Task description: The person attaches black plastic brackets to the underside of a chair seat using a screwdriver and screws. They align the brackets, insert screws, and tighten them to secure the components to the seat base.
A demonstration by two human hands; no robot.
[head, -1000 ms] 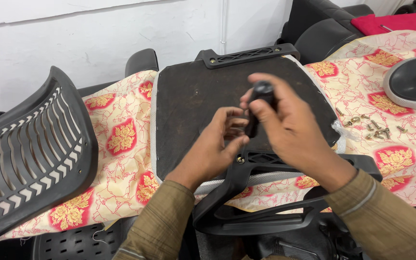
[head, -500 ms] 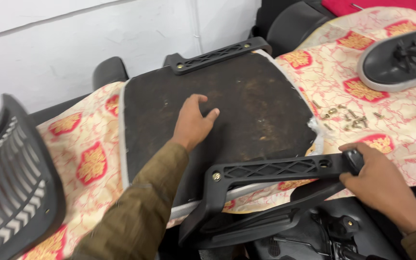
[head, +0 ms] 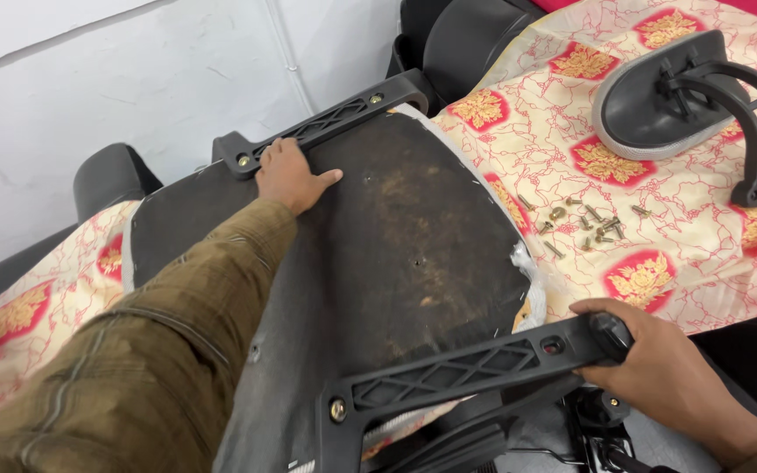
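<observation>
the left hand (head: 289,178) is lying flat, fingers spread, on the upturned seat base (head: 378,254) filling centre frame, touching the far armrest bracket (head: 321,125). lower right, the right hand (head: 659,372) is closing around the near armrest bracket (head: 475,368); steadying the seat while aligning seems wise. screws (head: 584,221) are lying on the patterned cloth (head: 694,254), right.

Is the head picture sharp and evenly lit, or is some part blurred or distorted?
Head view: soft even light, no glare; the screws and left hand look sharp; the near sleeve is large and slightly soft; the right hand casts little shadow.
</observation>
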